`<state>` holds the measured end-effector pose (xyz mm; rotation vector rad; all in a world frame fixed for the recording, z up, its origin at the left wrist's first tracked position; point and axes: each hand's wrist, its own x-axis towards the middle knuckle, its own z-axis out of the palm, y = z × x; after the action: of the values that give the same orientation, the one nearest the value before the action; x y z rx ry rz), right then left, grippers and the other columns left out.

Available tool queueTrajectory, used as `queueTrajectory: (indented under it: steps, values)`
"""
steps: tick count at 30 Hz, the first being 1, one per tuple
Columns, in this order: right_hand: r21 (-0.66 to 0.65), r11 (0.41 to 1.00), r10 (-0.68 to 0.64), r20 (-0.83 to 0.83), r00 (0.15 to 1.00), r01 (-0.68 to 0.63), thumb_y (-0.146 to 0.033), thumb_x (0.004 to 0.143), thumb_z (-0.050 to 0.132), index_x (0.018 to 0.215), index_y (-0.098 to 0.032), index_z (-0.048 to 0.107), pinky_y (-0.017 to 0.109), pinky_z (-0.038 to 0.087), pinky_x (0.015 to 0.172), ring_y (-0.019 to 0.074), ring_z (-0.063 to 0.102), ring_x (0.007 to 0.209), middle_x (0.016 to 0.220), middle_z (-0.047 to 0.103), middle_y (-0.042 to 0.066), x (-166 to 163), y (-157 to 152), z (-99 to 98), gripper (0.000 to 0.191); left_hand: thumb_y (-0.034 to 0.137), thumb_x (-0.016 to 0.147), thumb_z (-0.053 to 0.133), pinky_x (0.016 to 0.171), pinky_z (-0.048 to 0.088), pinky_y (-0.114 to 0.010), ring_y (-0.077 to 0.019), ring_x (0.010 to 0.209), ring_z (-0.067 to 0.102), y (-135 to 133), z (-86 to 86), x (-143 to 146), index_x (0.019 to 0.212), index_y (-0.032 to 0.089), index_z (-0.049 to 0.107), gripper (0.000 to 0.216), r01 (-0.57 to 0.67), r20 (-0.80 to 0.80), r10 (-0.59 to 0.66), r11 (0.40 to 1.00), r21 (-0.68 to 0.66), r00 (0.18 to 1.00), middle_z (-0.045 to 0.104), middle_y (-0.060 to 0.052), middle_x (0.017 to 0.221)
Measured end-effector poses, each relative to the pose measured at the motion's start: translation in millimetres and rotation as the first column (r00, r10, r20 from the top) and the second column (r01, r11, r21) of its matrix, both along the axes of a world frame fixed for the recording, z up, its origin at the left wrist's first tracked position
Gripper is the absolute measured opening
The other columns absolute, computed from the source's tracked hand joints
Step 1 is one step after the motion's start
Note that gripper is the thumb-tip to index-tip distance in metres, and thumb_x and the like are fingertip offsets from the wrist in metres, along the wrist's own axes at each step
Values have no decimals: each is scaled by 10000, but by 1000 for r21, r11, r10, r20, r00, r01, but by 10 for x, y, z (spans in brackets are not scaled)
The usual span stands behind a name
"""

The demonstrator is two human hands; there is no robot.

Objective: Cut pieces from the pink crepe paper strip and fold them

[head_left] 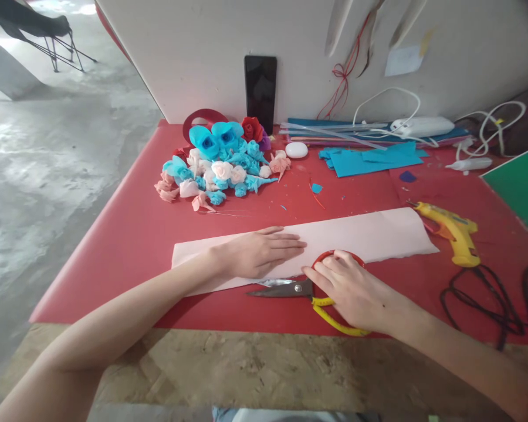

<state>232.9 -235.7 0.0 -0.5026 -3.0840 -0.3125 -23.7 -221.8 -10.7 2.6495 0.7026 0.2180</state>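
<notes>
A long pale pink strip of paper (356, 234) lies across the red table, its surface flat and its lower edge slightly uneven. My left hand (259, 252) rests flat on the strip's left half, fingers stretched toward the right. Just below that edge is a pair of scissors (286, 289) with dark blades pointing left. My right hand (352, 287) has its fingers curled round the handles, which show a red loop above the fingers and a yellow one below. Part of the handles is hidden under this hand.
Blue, pink, white and red paper flowers (222, 170) are heaped at the back left, before a leaning phone (260, 91). A yellow glue gun (455, 234) with a black cord lies right. Blue paper (374, 159), a white case (296, 150) and a power strip (422, 126) are behind.
</notes>
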Motion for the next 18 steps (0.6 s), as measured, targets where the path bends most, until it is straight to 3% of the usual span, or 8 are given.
queueTrajectory:
  steps: [8, 18]
  values:
    - [77, 997, -21, 66, 998, 16, -119, 728, 417, 1290, -39, 410, 425, 300, 848, 249, 436, 834, 928, 548, 110, -19, -44, -19, 568, 131, 900, 317, 1146, 124, -354, -151, 1364, 282, -8, 14, 19, 1359, 155, 388, 465, -11, 1, 11, 1000, -2, 1000, 377, -50, 1444]
    - [20, 999, 30, 78, 997, -32, -84, 745, 395, 1150, -75, 514, 403, 301, 791, 240, 440, 804, 897, 570, 109, -334, -18, 59, 422, 187, 931, 301, 1147, 129, -371, -164, 1370, 271, -11, 33, 9, 1367, 168, 378, 443, -32, 1, 32, 996, -80, 999, 365, -45, 1453]
